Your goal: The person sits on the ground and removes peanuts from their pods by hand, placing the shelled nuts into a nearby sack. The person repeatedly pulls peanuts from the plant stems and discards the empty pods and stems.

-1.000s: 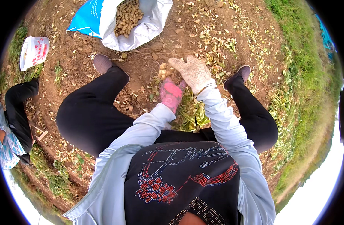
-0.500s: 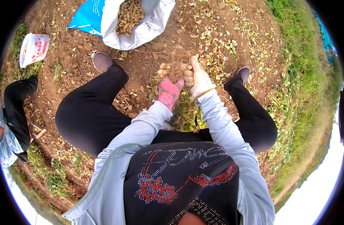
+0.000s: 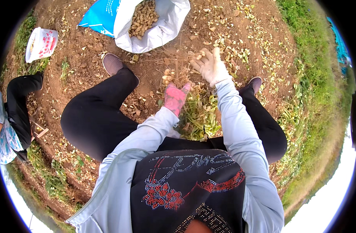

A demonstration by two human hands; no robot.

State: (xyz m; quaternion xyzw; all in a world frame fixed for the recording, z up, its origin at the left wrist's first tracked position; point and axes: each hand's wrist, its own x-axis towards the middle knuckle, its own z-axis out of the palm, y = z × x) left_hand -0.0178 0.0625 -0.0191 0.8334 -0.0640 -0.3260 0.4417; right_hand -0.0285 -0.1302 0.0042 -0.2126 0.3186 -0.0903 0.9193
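Note:
My left hand (image 3: 175,98), in a pink patterned glove, is closed around the stems of a pulled peanut plant (image 3: 182,79). Pale peanuts (image 3: 168,76) cluster at its roots, just beyond my fingers. To the right, my right hand (image 3: 211,69), in a white glove, is open, fingers and thumb apart. A few peanuts (image 3: 201,55) show at its fingertips; whether they rest on the fingers or are leaving them, I cannot tell. Ahead of my hands stands an open white sack (image 3: 173,33) with many peanuts (image 3: 143,19) inside.
A blue bag section (image 3: 100,18) adjoins the sack. At the far left is a white bucket (image 3: 44,44) with red print. Another person's dark-trousered leg (image 3: 21,101) is by a small wooden stool (image 3: 39,130). Green plant leaves (image 3: 199,116) lie between my legs; grass borders the right.
My right hand has moved up and right, away from the plant, and its fingers have spread. Fewer peanuts show beside it. My left hand keeps hold of the plant.

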